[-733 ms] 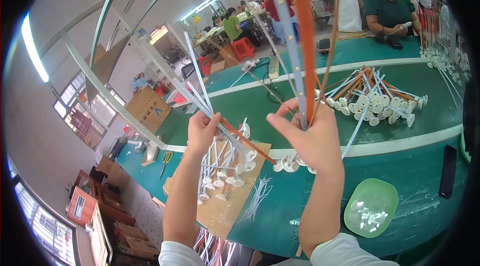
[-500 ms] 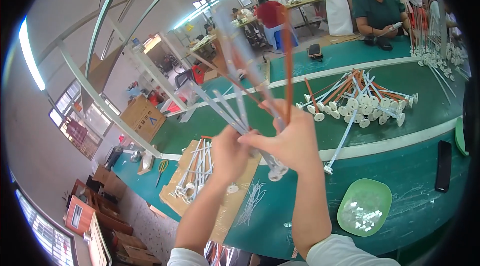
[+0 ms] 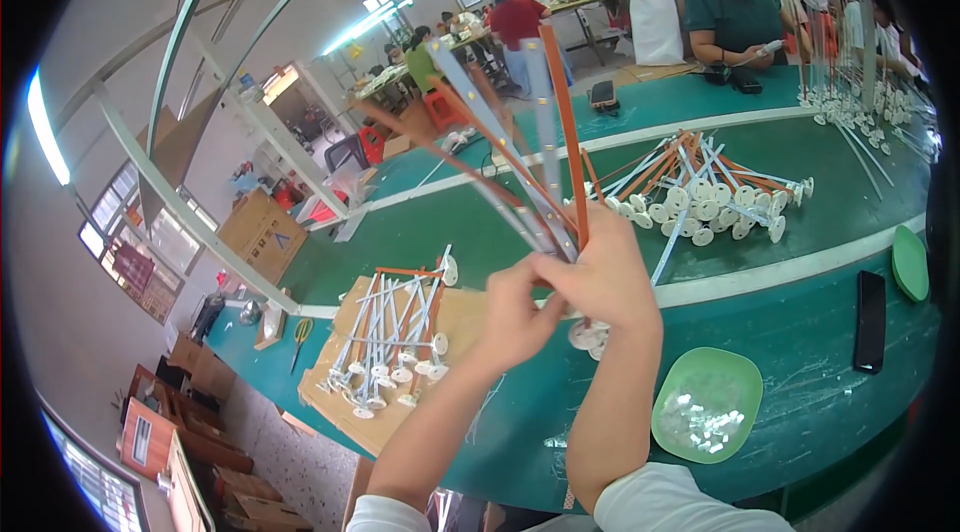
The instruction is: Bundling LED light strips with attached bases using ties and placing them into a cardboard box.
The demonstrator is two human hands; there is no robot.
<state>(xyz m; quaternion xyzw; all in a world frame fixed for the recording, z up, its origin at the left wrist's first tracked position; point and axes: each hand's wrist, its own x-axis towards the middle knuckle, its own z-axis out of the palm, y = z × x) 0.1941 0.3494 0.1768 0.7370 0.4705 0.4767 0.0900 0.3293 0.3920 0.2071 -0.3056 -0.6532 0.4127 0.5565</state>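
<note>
In front of me a fanned bundle of long flat strips, some pale grey-blue with small yellowish dots, others orange, points up and away. My right hand is wrapped round its lower part. White round discs at the strips' bottom ends stick out under that hand. My left hand is closed against the bundle from the left, its fingertips partly hidden by the right hand. Left of my forearms, similar disc-ended strips lie on a piece of cardboard.
A large pile of disc-ended strips lies on the green bench beyond a pale rail. Nearer stand a green dish of small white pieces, a black phone and yellow-handled scissors. A co-worker sits across, at right.
Both hands and the bundle have shifted right in the picture, uncovering more strips on the cardboard. The left hand's separate group of strips has merged with the right hand's bundle.
</note>
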